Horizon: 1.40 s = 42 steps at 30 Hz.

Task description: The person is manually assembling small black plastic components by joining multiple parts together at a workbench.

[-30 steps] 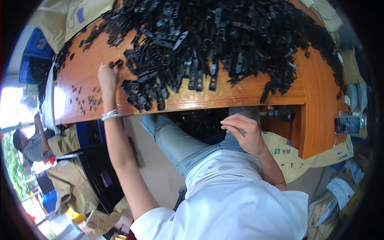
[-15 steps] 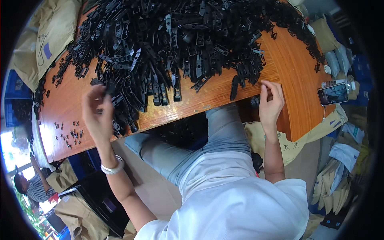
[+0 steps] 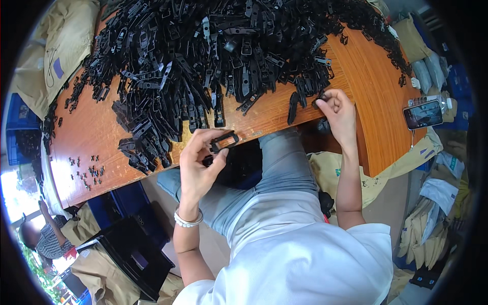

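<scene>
Now the left hand (image 3: 199,165), half a second ago a blur over the left side of the pile of black parts (image 3: 229,46), is nearer and farther right, at the near edge of the table (image 3: 376,127), thumb and fingers clamped on an open black frame (image 3: 223,135). Meanwhile the right hand (image 3: 339,114) has shifted slightly left, its fingertips close together beside the pile's near right end; whether they grip a part, I cannot tell.

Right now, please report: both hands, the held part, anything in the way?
Left hand pinching black frame-like part. Right hand at dark piece, grip unclear. Black pile heaped ahead.
</scene>
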Each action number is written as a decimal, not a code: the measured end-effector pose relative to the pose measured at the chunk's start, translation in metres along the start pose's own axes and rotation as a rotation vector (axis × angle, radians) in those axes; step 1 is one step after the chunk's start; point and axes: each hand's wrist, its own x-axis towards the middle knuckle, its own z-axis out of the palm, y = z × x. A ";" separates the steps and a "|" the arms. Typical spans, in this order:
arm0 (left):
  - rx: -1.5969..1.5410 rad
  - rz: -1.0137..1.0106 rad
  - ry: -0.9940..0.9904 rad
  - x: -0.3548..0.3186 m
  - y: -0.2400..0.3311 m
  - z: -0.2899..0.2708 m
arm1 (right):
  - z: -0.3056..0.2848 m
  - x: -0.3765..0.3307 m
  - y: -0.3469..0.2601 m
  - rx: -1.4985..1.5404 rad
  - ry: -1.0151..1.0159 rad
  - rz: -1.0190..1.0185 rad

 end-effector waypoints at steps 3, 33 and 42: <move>-0.292 -0.058 -0.007 -0.003 -0.011 0.013 | -0.002 -0.007 -0.009 0.295 -0.070 0.134; 0.365 0.131 -0.009 0.076 -0.009 0.118 | 0.017 -0.067 -0.019 0.402 0.228 -0.130; -0.507 -0.024 -0.085 0.033 -0.014 0.097 | 0.026 -0.058 -0.036 0.833 -0.106 0.266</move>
